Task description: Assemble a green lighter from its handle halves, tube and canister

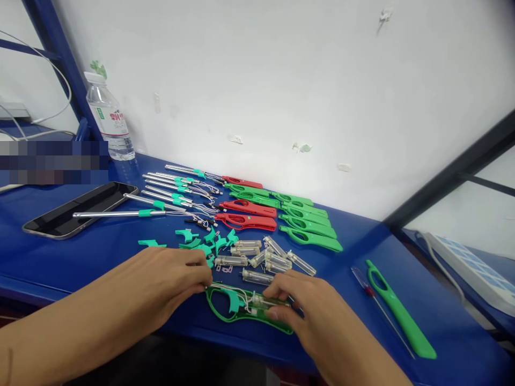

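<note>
From where I stand, the small parts look grouped by kind to keep each sort within easy reach: metal tubes point(116, 214) with trailing wires lie side by side at the left, closed red handles point(245, 222) and green handles point(311, 238) line the back, and loose teal triggers point(186, 235) and clear tanks point(231, 261) sit just beyond the hands. A screwdriver point(392, 316) rests at the right beside another green handle point(406, 316), apart from the clutter (probably so it isn't buried). The open green shell point(261, 319) is near the front edge of the blue table point(450, 316), its inside facing up, which seems to leave the seated trigger point(234, 300), white wires point(241, 292) and tank within it accessible. The right hand point(306, 295) reaches in from the right, clamped on the shell's rear, thumb on the near side and fingers bent over the far side, presumably to steady it. The left hand point(173, 276) comes in low across the table, knuckles up, its fingertips drawn together at the front end; whether they grip shell or wire, I can't tell.
</note>
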Motion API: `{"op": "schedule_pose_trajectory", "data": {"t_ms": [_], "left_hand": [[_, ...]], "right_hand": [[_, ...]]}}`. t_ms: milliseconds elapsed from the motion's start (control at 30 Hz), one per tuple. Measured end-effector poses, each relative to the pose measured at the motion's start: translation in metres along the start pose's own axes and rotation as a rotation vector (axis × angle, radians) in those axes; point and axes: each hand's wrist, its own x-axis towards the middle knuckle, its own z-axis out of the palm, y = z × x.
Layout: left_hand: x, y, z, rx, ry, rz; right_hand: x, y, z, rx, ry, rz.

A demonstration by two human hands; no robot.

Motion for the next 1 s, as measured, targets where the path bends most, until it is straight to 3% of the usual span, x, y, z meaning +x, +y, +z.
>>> {"op": "schedule_pose_trajectory", "data": {"t_ms": [633,867,1000], "left_hand": [[0.006,0.018,-0.004,0.02,-0.311,-0.238],[0.0,0.013,-0.001,0.015,-0.25,-0.183],[-0.004,0.006,0.009,0.035,-0.149,-0.105]], "right_hand": [[0.002,-0.002,0.002,-0.029,0.001,0.012],[0.002,-0.001,0.003,-0.039,0.01,0.009],[0.001,-0.002,0.003,-0.046,0.001,0.004]]}}
